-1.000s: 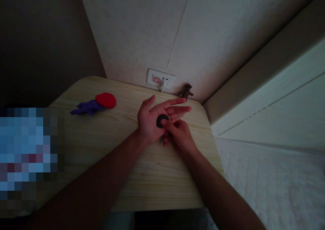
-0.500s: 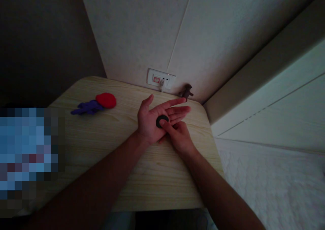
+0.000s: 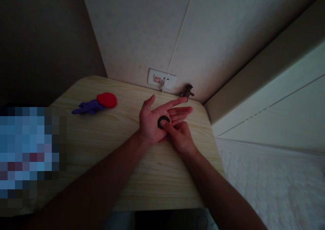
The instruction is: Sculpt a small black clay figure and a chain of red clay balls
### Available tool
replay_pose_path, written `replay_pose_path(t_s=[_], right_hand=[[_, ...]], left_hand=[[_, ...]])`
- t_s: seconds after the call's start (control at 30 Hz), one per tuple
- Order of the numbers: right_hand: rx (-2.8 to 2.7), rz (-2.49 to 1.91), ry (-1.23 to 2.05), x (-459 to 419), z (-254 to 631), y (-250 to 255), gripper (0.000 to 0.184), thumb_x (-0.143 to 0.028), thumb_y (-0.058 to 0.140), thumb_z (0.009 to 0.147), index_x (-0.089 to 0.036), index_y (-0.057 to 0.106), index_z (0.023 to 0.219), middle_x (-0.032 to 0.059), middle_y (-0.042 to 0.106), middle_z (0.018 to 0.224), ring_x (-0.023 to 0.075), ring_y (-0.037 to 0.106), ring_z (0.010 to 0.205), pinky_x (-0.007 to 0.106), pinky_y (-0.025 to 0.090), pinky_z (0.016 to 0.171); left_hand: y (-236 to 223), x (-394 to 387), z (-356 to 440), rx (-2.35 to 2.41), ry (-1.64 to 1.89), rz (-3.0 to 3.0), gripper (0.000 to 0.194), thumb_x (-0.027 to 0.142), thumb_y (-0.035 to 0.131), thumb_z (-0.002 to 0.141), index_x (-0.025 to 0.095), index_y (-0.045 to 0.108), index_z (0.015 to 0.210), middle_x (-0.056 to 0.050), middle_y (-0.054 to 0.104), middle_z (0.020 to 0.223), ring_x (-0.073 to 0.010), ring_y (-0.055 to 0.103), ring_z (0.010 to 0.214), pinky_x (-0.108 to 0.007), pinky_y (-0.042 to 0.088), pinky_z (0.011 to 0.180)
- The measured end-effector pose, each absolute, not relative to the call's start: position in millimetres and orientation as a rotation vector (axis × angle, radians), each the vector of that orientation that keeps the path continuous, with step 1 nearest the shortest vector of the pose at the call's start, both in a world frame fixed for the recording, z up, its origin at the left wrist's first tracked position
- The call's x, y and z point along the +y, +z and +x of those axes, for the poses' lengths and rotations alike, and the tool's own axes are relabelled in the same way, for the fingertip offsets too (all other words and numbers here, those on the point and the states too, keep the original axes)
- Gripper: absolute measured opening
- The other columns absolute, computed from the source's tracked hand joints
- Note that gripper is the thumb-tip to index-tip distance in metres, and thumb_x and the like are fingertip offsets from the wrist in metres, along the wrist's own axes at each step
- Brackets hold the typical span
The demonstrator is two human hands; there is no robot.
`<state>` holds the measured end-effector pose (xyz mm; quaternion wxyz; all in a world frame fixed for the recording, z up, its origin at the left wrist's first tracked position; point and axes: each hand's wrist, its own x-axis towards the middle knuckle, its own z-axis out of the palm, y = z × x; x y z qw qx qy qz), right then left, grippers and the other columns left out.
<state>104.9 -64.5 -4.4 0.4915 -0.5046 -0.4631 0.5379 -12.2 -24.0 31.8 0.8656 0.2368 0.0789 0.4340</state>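
Note:
My left hand (image 3: 152,121) is held palm up over the table, its fingers stretched out and apart. A small flat black disc (image 3: 166,117), perhaps modelling clay, lies on its palm. From the right, my right hand (image 3: 181,135) presses its thumb onto the disc's middle. The other right fingers curl under the edge of my left hand and are mostly hidden. A red rounded flat piece (image 3: 108,100) rests on the table at the left. It touches a purple, irregular, finger-shaped piece (image 3: 88,107).
A pale wooden table (image 3: 142,189) stands against the wall. Behind my hands a small dark brown figure (image 3: 188,91) sits by the wall. A wall socket (image 3: 161,79) has a plug in it. White quilted cloth (image 3: 274,182) lies at the right, and a pixelated patch covers the left.
Both hands and the disc appear slightly farther right, along with most of the scene. The right thumb stays on the disc.

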Motion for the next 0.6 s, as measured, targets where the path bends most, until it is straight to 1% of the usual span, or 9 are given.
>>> replay_pose_path(t_s=[0.27,0.47,0.6], right_hand=[[-1.117,-1.207,1.272,-63.8,104.2,-5.7,0.038,-0.055,0.085,0.080,-0.019,0.076,0.073,0.0050,0.076,0.062,0.0180,0.067,0.048,0.028,0.054,0.046],[-1.119,-1.229,1.248,-64.6,103.7,-4.4,0.037,-0.053,0.084,0.081,-0.019,0.075,0.072,0.0049,0.075,0.059,0.0179,0.067,0.047,0.027,0.052,0.045],[-1.103,-1.179,1.285,-63.0,103.3,-5.0,0.033,-0.051,0.085,0.081,-0.019,0.076,0.076,0.0037,0.077,0.064,0.0175,0.068,0.049,0.028,0.055,0.046]], left_hand=[[31.4,-23.3,-12.0,0.156,0.911,0.497,0.094,0.078,0.038,0.087,0.004,0.064,0.139,-0.026,0.075,0.124,-0.0425,0.059,0.139,-0.057,0.033,0.123],[31.7,-23.7,-12.1,0.164,0.906,0.485,0.093,0.078,0.040,0.086,0.007,0.064,0.141,-0.025,0.076,0.123,-0.0423,0.058,0.140,-0.058,0.034,0.123],[31.0,-23.5,-11.6,0.156,0.902,0.487,0.093,0.078,0.038,0.087,0.007,0.064,0.141,-0.024,0.077,0.122,-0.0426,0.060,0.138,-0.059,0.034,0.122]])
